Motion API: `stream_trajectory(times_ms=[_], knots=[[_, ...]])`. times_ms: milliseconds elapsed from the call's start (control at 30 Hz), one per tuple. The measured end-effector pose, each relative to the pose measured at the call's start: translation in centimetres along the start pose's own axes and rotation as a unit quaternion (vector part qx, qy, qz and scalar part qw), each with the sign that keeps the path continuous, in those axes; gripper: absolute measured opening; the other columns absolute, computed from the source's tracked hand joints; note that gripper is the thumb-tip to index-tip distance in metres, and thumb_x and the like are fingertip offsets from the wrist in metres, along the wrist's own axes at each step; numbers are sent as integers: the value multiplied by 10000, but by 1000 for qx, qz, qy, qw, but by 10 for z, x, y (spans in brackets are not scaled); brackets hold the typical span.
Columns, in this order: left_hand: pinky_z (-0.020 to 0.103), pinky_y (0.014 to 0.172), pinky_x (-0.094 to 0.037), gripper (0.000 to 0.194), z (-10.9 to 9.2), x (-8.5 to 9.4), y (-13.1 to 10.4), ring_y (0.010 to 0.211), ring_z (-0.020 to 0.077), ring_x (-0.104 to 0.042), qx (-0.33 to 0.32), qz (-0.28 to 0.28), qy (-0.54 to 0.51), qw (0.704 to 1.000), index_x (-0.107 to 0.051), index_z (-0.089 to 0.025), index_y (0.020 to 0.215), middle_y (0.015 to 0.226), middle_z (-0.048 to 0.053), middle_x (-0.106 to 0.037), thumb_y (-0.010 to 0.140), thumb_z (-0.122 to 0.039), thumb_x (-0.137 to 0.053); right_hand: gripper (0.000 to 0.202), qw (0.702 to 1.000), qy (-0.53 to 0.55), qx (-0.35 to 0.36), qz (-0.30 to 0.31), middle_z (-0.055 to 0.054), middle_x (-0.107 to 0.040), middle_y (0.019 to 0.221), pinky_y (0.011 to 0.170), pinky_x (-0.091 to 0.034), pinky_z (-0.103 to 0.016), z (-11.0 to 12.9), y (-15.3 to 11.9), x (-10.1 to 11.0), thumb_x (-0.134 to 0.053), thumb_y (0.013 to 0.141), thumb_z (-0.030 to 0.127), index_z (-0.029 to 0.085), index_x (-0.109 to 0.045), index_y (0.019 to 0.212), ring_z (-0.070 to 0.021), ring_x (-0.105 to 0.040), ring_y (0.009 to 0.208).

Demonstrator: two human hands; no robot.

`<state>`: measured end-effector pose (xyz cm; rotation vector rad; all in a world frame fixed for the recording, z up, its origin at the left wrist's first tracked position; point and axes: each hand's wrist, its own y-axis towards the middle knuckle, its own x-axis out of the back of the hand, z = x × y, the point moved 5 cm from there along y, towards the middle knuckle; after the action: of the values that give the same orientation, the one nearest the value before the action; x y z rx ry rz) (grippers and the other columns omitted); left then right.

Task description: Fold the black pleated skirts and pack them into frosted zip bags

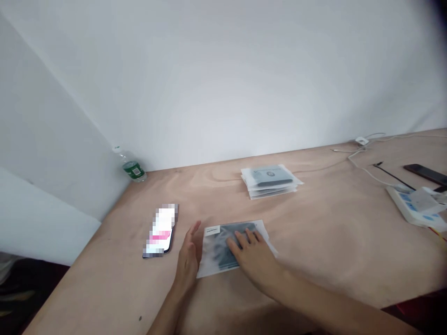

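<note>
In front of me on the wooden table lies a translucent plastic bag with a dark flat item inside and a small white label at its upper left corner. My right hand rests on top of the bag, palm down with fingers spread. Upright along the bag's left edge stands my left hand, its fingers stretched out and holding nothing. Whether the left hand touches the edge I cannot tell. Beyond the bag, a stack of similar bags with dark flat contents sits near the wall.
A lit phone lies left of my hands. A water bottle stands in the back left corner. At the right are a power strip, white cables and a dark phone. A white wall borders the table.
</note>
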<state>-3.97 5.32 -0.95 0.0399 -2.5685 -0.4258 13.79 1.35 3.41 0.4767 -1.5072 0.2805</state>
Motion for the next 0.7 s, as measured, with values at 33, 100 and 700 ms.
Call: stream_trajectory(times_ms=[33, 100, 700], knots=[[410, 1030, -324, 625, 1, 1, 0, 1257, 219, -399, 9, -15, -16, 1000, -325, -162, 1345, 1358, 125, -440, 907, -519, -59, 401, 1000, 9, 2, -5, -107, -601, 1170, 828, -449, -480, -6, 0, 13, -380, 849, 98, 226, -506, 1208, -290, -566, 1033], [412, 1003, -360, 627, 3, 3, 1, 1222, 231, -443, 25, -36, -41, 998, -333, -157, 1335, 1327, 134, -472, 906, -524, -62, 470, 999, 18, 14, -32, -53, -591, 1195, 878, -423, -452, -28, 2, 45, -354, 836, 64, 276, -478, 1237, -247, -539, 1074], [469, 1003, -322, 538, -6, 4, 0, 1188, 225, -468, 66, -31, -27, 997, -382, -187, 1290, 1190, 106, -575, 915, -504, -163, 794, 987, -89, -135, -6, 33, -248, 1474, 904, -246, -704, -215, 68, 25, -263, 756, -43, 441, -164, 1378, -303, -253, 1311]])
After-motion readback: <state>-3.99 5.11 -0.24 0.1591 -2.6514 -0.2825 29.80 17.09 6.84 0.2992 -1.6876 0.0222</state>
